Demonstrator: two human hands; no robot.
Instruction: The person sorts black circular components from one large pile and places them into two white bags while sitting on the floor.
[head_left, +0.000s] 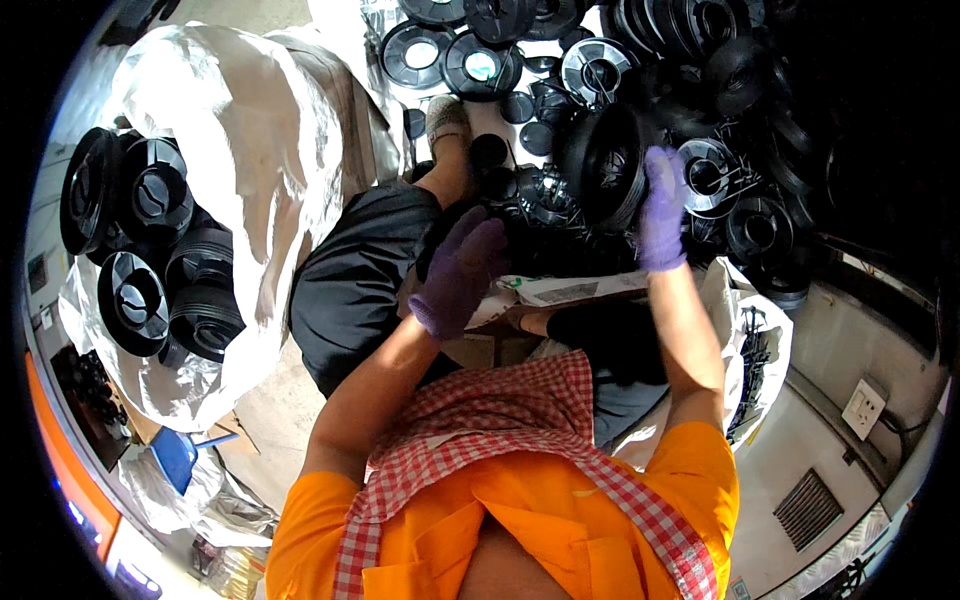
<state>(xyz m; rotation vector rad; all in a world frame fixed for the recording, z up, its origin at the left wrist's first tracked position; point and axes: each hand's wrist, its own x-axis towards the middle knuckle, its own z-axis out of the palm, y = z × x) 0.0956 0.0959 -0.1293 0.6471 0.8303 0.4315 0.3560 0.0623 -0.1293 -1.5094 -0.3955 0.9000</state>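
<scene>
My right hand [662,208], in a purple glove, grips the rim of a black plastic spool [605,165] held up on its edge over my lap. My left hand [458,272], also in a purple glove, hovers over my left knee with its fingers loosely curled and nothing in it. A flat piece of cardboard [560,292] lies across my lap between the hands. Ahead of the spool lies a heap of black spools and round lids [700,60].
A large clear plastic bag [230,130] at my left holds several stacked black spools [160,250]. My foot in a grey sock [447,118] rests among loose lids. A blue dustpan [178,455] lies lower left. A wall socket [864,408] and a vent [808,508] sit at lower right.
</scene>
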